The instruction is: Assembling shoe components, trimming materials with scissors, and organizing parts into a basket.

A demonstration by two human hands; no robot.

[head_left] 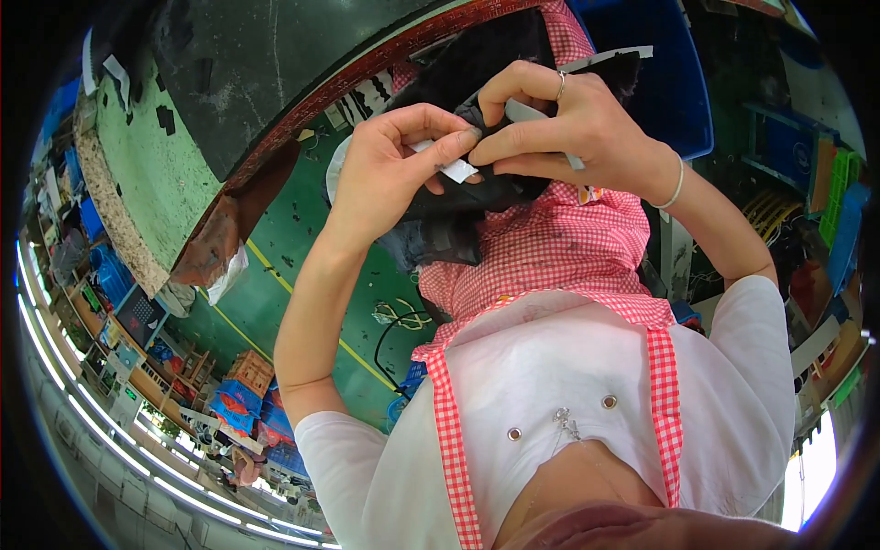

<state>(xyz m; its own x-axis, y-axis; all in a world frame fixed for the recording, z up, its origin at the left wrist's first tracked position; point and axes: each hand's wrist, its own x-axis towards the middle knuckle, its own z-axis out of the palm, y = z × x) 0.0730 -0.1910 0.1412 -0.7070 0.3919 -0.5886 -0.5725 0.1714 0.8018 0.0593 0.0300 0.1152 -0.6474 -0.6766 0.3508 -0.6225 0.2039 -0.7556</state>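
Observation:
My left hand [390, 170] is closed, thumb and fingertips pinched together on a small white strip [458, 170]. Close beside it, my right hand [577, 128] has its fingers bent round a piece of soft black material [502, 179]. A greyish-white strip [522, 112] shows between the right fingers, and a long pale strip [628, 53] sticks out beyond the knuckles. Both hands are nearly touching above my lap. Under them, more dark material lies over my red-checked apron [559, 238]; its folds partly hide what the fingertips grip.
A dark-topped workbench [229, 82] with a worn red edge stands at the upper left, beside a pale green surface [137, 156] with black scraps. A blue bin [683, 92] is at the upper right. Stacked crates [243, 394] stand on the green floor [302, 238].

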